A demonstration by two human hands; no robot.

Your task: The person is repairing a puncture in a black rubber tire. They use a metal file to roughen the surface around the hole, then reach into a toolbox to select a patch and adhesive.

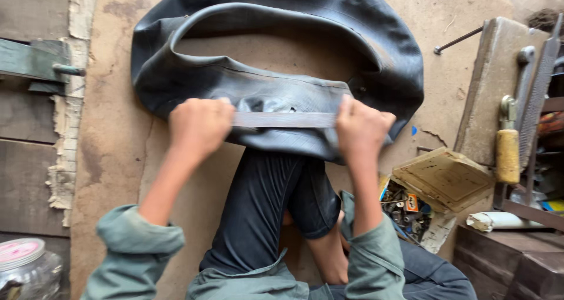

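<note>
At far left a glass jar [20, 265] sits low. The left hand [200, 126] is closed around 1 end of a flat metal bar [284, 119]; the right hand [361, 129] is closed on the other end. The bar lies across the black inner tube [276, 94], draped over the person's knee [276, 176] on the floor [111, 135]. Even pressure from both hands would likely keep the bar flat against the rubber. A box of small parts [405, 209] lies right.

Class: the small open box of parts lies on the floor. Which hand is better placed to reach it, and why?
Probably the right hand: the box of small parts lies just below and beside it. The left hand grips the flat strip's far end.
</note>
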